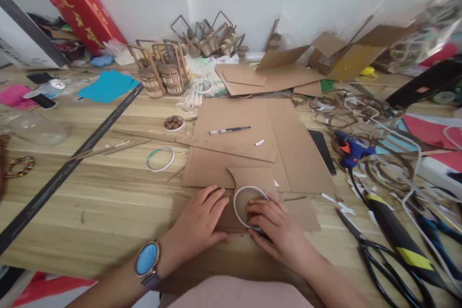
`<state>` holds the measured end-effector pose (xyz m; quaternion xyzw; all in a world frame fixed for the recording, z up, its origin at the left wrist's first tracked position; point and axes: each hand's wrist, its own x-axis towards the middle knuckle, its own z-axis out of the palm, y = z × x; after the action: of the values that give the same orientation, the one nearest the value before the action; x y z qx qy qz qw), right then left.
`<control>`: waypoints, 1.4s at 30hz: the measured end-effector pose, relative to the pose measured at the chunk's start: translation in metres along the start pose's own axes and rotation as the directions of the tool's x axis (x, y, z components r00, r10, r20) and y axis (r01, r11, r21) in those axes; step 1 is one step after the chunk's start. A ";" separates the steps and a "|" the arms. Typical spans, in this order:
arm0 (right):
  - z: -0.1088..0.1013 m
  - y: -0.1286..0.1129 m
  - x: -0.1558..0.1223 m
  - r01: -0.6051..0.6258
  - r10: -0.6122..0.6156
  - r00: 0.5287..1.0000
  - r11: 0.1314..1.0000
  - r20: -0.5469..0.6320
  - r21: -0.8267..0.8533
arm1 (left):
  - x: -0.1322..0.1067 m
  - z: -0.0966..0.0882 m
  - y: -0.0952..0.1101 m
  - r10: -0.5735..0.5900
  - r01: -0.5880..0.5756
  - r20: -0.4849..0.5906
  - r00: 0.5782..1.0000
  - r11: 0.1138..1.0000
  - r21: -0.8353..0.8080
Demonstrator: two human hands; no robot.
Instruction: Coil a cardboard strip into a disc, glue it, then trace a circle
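Note:
My left hand (202,219), a watch on its wrist, lies palm down with fingers spread on a piece of brown cardboard (298,214) near the table's front edge. Just right of it, a white ring (235,207) rests flat on the cardboard. Fingers of my right hand (272,224) curl over the ring's right side, hiding that part of it; the thumb is near its lower edge. Behind the ring sits a cardboard offcut (258,178) with a curved edge. A pen (229,130) lies on the larger cardboard sheet (238,110) farther back.
Scissors (378,255), a yellow-black handled cutter (400,236) and a blue glue gun (352,149) lie right. Leftward are another ring (147,163), a dish of brown balls (174,122) and a long black strip (79,154). Small woven baskets (173,79) stand behind.

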<state>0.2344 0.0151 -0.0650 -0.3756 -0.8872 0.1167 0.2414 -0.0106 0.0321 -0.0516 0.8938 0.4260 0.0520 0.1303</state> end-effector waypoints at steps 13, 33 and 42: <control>-0.005 0.015 -0.010 -0.117 0.119 0.993 0.990 -0.025 0.073 | 0.010 0.010 0.003 0.106 -0.106 -0.010 0.994 0.992 -0.062; -0.012 0.035 -0.014 -0.248 0.247 0.968 0.968 0.035 0.035 | 0.033 0.002 0.010 0.197 -0.196 -0.053 0.979 0.980 0.028; -0.013 0.033 -0.011 -0.248 0.247 0.968 0.969 0.053 0.012 | 0.040 0.005 0.009 -0.070 0.045 -0.075 0.995 0.956 -0.291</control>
<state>0.2681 0.0301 -0.0708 -0.4780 -0.8381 0.1638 0.2057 0.0227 0.0569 -0.0547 0.8494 0.4446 0.1477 0.2429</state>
